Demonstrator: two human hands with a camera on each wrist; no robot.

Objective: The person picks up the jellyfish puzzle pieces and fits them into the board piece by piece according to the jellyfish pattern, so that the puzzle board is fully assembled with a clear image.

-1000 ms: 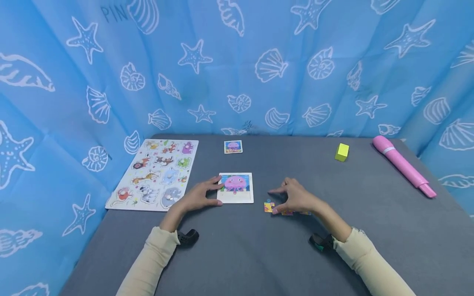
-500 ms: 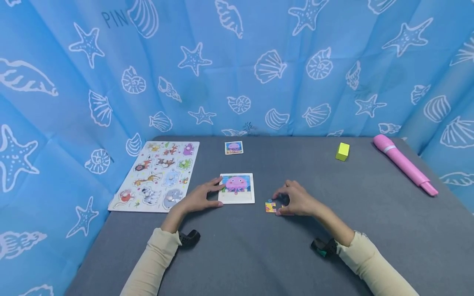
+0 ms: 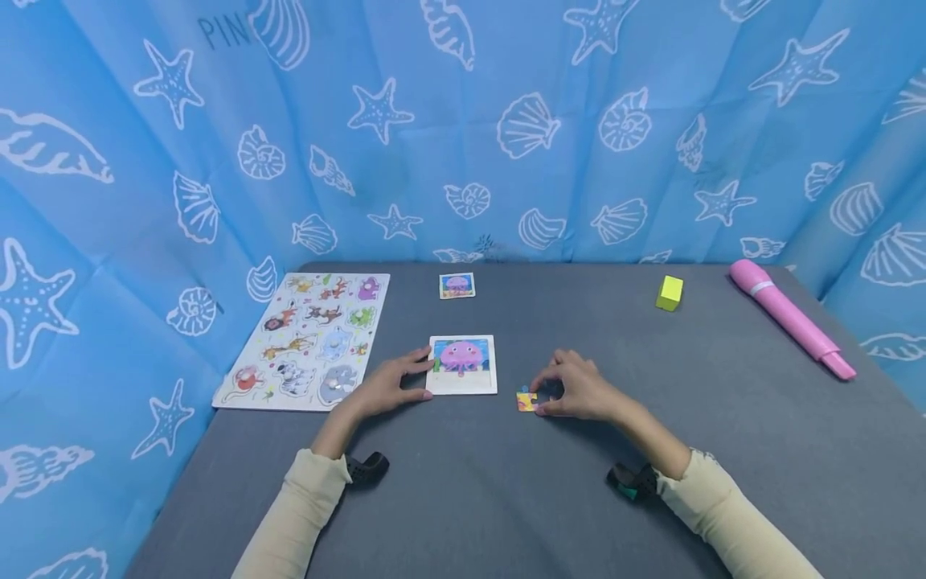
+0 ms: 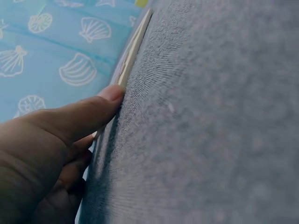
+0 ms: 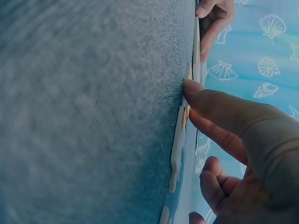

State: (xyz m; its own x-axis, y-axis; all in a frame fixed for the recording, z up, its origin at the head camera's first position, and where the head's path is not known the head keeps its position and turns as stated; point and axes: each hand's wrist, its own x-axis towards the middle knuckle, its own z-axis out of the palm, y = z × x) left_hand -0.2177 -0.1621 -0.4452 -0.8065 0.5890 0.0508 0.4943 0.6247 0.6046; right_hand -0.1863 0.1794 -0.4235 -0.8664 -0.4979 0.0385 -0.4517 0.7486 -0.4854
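Evidently, the widest stretch of grey table (image 3: 463, 498) lay on the near side, between the forearms, and another ran from the right hand (image 3: 582, 390) toward the right edge. Just a narrow strip of table parted the frame (image 3: 463, 384) from the small yellow piece (image 3: 526, 402) to its right. The far edge met a blue curtain (image 3: 405, 177), which hung along both sides too.

The frame lay flat near the middle, its upper half showing a pink jellyfish, its lower half plain pale wood. The left hand (image 3: 387, 388) touched its left edge with fingers spread and thumb at the near corner, unclenched. The right thumb and forefinger curved to the right side of the yellow piece; whether they pinched it could not be told, since the fingertips hid that edge. Two more pieces (image 5: 178, 144), seen in the right wrist view, lay beside that hand, which mostly screened them from the head camera.

The animal board (image 3: 304, 326) took up the left of the table, just beside the left hand. Beyond the frame, near the curtain, lay a jellyfish card (image 3: 456, 285). Well apart from the right hand, a yellow block (image 3: 669, 293) stood and a pink microphone (image 3: 792, 318) lay slantwise by the side edge.
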